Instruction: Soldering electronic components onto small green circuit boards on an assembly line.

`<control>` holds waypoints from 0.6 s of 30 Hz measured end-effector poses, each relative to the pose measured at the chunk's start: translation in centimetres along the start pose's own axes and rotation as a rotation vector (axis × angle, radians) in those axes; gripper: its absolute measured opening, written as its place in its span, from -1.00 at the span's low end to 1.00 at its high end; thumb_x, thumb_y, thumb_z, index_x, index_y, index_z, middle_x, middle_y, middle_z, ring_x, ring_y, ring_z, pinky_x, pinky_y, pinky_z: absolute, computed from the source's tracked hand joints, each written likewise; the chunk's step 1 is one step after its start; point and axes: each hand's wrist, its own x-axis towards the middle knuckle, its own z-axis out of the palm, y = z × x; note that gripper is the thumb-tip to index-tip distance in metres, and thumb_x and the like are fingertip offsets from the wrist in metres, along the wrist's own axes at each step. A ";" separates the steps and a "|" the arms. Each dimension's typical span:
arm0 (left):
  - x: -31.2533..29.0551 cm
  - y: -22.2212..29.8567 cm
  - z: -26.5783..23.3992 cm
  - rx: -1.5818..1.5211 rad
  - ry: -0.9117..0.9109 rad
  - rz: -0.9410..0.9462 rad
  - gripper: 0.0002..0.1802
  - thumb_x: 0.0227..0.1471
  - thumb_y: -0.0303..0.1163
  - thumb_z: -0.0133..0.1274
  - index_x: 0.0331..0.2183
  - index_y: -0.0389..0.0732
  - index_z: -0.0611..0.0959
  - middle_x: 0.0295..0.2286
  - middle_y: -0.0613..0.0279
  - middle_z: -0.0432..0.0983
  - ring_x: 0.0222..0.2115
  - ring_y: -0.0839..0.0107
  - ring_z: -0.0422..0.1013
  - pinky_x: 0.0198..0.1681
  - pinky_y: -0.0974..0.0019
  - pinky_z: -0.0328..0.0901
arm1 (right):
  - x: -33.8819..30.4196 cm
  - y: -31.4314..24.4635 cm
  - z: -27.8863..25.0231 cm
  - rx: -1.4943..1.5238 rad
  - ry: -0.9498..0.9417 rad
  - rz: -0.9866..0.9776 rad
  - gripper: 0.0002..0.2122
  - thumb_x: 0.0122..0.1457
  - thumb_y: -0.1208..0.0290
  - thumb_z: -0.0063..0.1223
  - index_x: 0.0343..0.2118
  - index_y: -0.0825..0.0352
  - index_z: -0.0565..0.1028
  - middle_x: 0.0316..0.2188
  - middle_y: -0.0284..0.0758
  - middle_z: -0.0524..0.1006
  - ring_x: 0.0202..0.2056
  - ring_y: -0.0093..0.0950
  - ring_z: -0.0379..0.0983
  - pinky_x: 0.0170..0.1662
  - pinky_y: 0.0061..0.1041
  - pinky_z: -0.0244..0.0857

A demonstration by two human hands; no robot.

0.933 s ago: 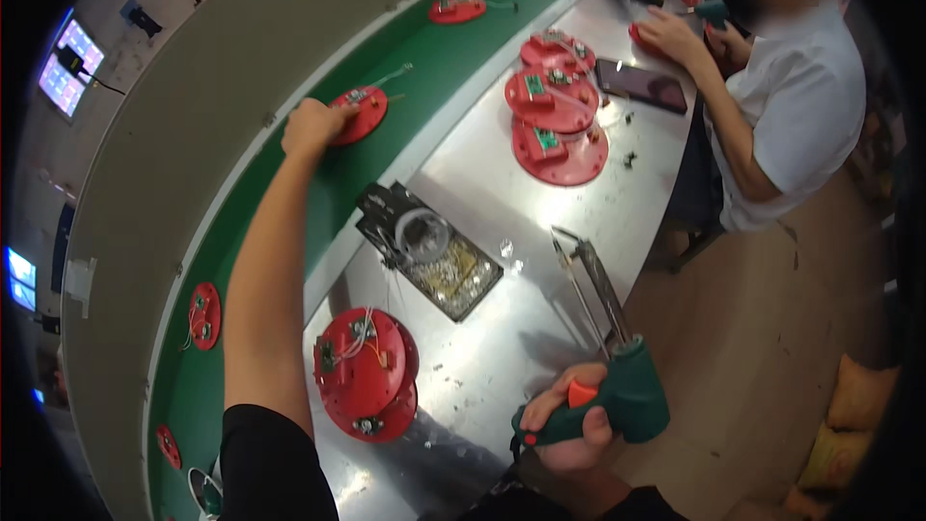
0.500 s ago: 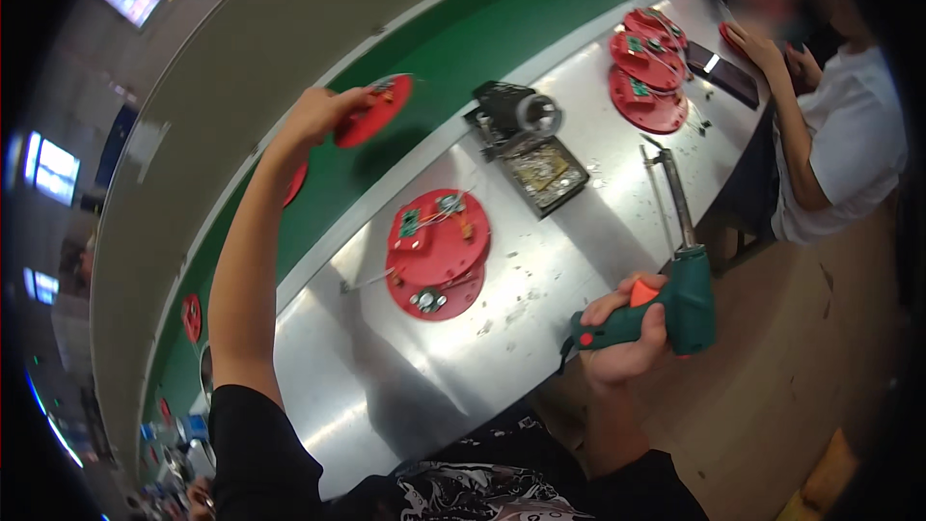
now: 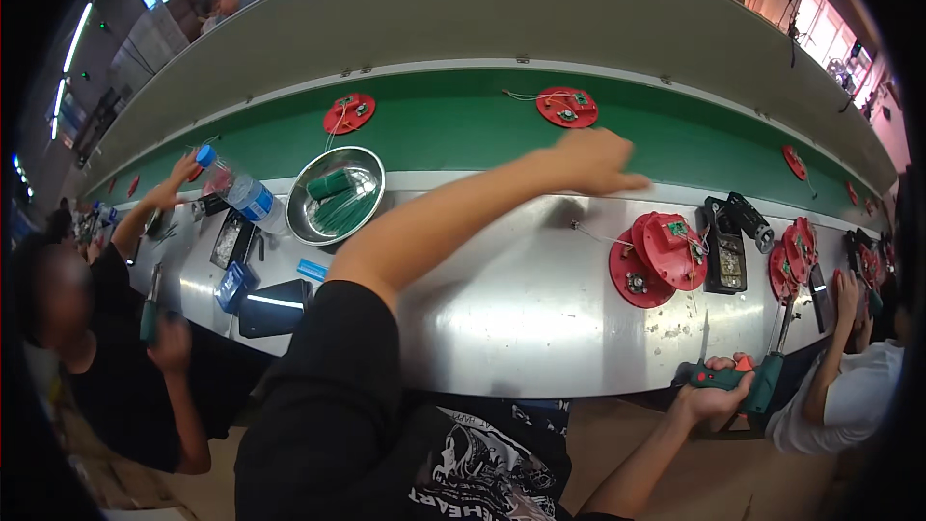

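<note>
My left hand (image 3: 590, 162) reaches over the near edge of the green conveyor belt (image 3: 434, 116), a finger or thumb stretched to the right, holding nothing visible. Just beyond it, a red round plate (image 3: 567, 108) with a small circuit board and wires lies on the belt. At the lower right, my right hand (image 3: 716, 396) is wrapped around the green handle of a soldering gun (image 3: 765, 384) with an orange trigger. Two overlapping red plates (image 3: 666, 256) with boards and wires rest on the metal table (image 3: 502, 328), between my hands.
Right of the plates stands a black soldering stand (image 3: 725, 256). Leftward are a steel bowl (image 3: 297, 222) of green strips, a water bottle (image 3: 246, 195) and a dark phone (image 3: 273, 311). Co-workers sit on both sides. More red plates, including one (image 3: 349, 114) farther left, lie on the belt.
The red plate has left my left hand, which now shows empty above the belt edge. My view has swung left. The soldering gun stays in my right hand.
</note>
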 end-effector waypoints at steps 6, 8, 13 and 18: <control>-6.7 -17.3 -6.9 0.216 0.194 -0.692 -0.69 -0.07 -0.28 0.10 -0.33 -0.28 0.73 -0.26 -0.13 0.64 -0.19 -0.06 0.58 -0.12 -0.04 0.46 | 0.3 -0.3 0.3 0.074 0.072 -0.078 -0.64 0.34 0.10 -0.26 -0.20 0.38 0.37 -0.64 -0.38 0.33 -0.59 -0.57 0.24 -0.48 -0.58 0.14; -10.1 -23.6 -8.5 0.299 0.300 -0.889 -0.66 -0.05 -0.35 0.07 -0.23 -0.30 0.71 -0.18 -0.17 0.62 -0.12 -0.10 0.56 -0.09 -0.05 0.45 | 1.6 1.0 -2.9 0.115 -0.023 -0.060 -0.65 0.34 0.12 -0.24 -0.18 0.37 0.38 -0.49 -0.35 0.37 -0.57 -0.57 0.26 -0.47 -0.56 0.17; -18.3 -28.8 -10.7 0.229 0.404 -1.258 -0.50 -0.04 -0.06 0.24 -0.09 -0.13 0.67 -0.04 -0.01 0.58 -0.01 0.01 0.51 0.01 0.02 0.43 | -0.3 0.4 -0.3 0.091 -0.010 -0.001 -0.66 0.31 0.05 -0.21 -0.17 0.28 0.37 -0.43 -0.39 0.36 -0.64 -0.59 0.24 -0.54 -0.58 0.14; -17.4 -30.5 -9.3 0.201 0.358 -1.293 -0.38 -0.05 0.02 0.31 -0.02 -0.12 0.62 0.01 -0.02 0.54 0.04 0.00 0.48 0.05 0.02 0.41 | 0.1 0.7 -1.9 0.140 -0.002 -0.023 -0.68 0.35 0.12 -0.20 -0.12 0.30 0.39 -0.36 -0.35 0.39 -0.61 -0.58 0.27 -0.50 -0.56 0.19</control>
